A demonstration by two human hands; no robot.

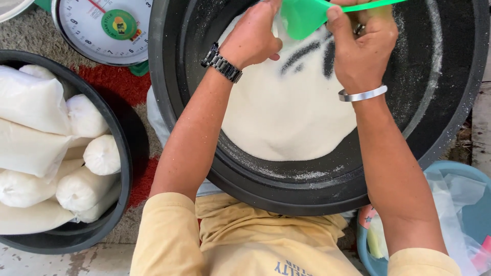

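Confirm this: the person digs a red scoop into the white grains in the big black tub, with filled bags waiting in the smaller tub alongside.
Not quite. The scoop is green, not red, as the head view shows. The rest holds: both hands work it over the white grains in the big black tub, and filled bags sit in the smaller tub.

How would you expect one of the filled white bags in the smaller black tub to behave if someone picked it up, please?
The filled bags bulge tight and rounded, so each would probably feel heavy for its size. The clear film looks smooth, likely slippery. Lying like logs in the black tub, they would probably sag when lifted by one end, and might roll on a flat surface.
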